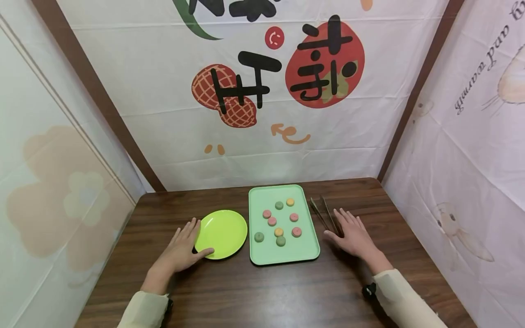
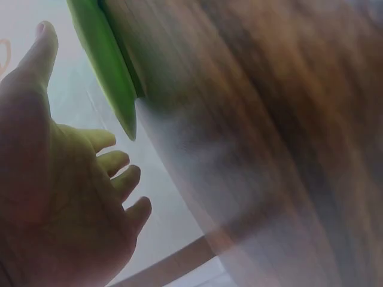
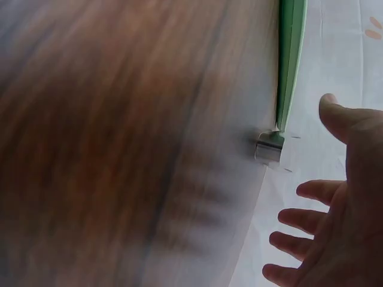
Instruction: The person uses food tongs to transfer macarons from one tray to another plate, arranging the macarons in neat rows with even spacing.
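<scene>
My left hand (image 1: pixel 182 248) is spread at the left edge of a lime-green plate (image 1: pixel 223 234), its thumb over the near rim. In the left wrist view the palm and fingers of that hand (image 2: pixel 78 197) hold nothing, and the plate (image 2: pixel 111 66) shows edge-on. My right hand (image 1: pixel 353 234) hovers with extended fingers beside metal tongs (image 1: pixel 324 214), thumb near their closer end. The right wrist view shows this hand (image 3: pixel 335 227) apart from the tongs (image 3: pixel 269 147). Between the hands lies a mint-green tray (image 1: pixel 284 256) with several macaron-like sweets: pink (image 1: pixel 294 217), green (image 1: pixel 259 237) and yellow (image 1: pixel 290 202).
Everything lies on a dark wood-grain table (image 1: pixel 229 296). A printed white cloth (image 1: pixel 164 91) hangs behind its far edge, and further cloth panels (image 1: pixel 459 182) stand at both sides. Dark bands (image 1: pixel 369 291) circle the wrists near the sleeves.
</scene>
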Action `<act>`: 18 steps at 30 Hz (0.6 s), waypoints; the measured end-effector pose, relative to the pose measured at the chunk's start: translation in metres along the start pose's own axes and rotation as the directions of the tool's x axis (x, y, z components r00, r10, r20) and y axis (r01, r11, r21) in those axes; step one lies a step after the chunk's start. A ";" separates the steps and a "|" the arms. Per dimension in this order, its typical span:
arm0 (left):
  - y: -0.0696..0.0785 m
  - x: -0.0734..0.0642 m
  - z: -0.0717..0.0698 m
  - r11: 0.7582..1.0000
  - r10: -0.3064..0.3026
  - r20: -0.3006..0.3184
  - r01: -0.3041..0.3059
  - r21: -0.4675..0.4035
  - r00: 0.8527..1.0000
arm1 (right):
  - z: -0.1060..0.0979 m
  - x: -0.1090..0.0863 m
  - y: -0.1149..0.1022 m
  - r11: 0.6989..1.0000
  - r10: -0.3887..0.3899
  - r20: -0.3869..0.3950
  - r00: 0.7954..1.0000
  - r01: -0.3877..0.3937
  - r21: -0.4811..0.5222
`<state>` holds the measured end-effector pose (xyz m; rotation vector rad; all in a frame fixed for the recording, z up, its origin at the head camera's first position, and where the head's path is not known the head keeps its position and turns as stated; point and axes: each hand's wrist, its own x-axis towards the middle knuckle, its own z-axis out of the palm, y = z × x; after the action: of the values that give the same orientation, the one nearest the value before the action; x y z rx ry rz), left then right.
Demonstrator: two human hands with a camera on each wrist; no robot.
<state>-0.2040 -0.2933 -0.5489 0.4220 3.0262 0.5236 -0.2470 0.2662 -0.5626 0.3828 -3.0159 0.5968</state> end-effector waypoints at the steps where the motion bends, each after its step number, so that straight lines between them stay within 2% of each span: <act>1: 0.000 0.000 0.001 1.000 -0.002 0.002 0.002 -0.005 1.000 | 0.000 0.000 -0.001 1.000 0.000 0.002 1.000 0.000 -0.001; 10: -0.002 0.001 0.005 0.999 -0.025 0.047 0.026 -0.019 0.999 | 0.003 0.003 -0.004 1.000 0.022 0.040 0.999 -0.021 -0.012; 18: 0.000 0.000 0.005 1.000 -0.023 0.054 0.024 -0.016 0.998 | 0.002 0.006 -0.007 0.999 0.037 0.054 0.998 -0.035 -0.037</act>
<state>-0.2036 -0.2919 -0.5537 0.3925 2.9690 0.5271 -0.2511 0.2575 -0.5613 0.3499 -3.0866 0.5427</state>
